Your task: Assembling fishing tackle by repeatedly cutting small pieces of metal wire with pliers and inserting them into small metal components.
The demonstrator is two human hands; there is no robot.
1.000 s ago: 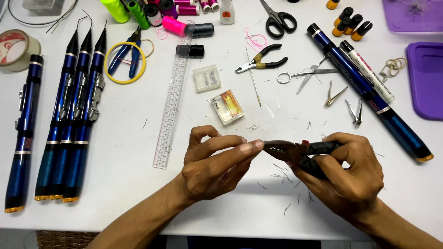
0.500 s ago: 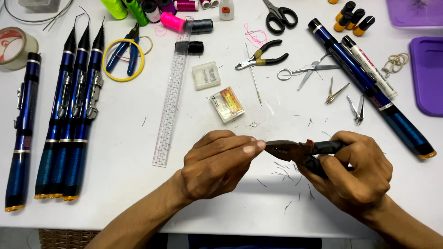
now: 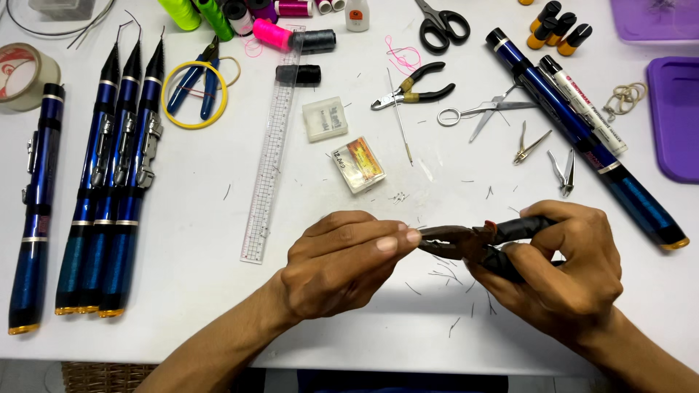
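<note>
Pliers with dark metal jaws and black handles (image 3: 473,240) are being gripped in the right hand (image 3: 557,280), whose fingers are wrapping around the handles low over the front part of the white table (image 3: 182,306). The left hand (image 3: 342,266) is pinching its thumb and forefinger together right at the tip of the jaws; whatever is sitting between those fingertips is too small to tell. The two hands are working close together, joined through the tool, and short dark wire clippings (image 3: 444,275) are lying scattered on the table beneath them.

Behind the left hand, a long clear plastic ruler (image 3: 271,153) is lying lengthwise, with a small clear box with an orange label (image 3: 357,164) just beside it and a milky white plastic box (image 3: 325,118) a little further back. Three dark blue telescopic fishing rods (image 3: 109,182) are lying side by side on the left, with a fourth blue rod section (image 3: 35,211) apart from them near the edge. Another long blue rod (image 3: 582,138) is lying slantwise on the right, behind the right hand. Further back, smaller black-handled pliers (image 3: 415,89), black scissors (image 3: 440,23), thin silver scissors (image 3: 484,110) and a neon pink thread spool (image 3: 271,34) are resting well apart from the hands.
</note>
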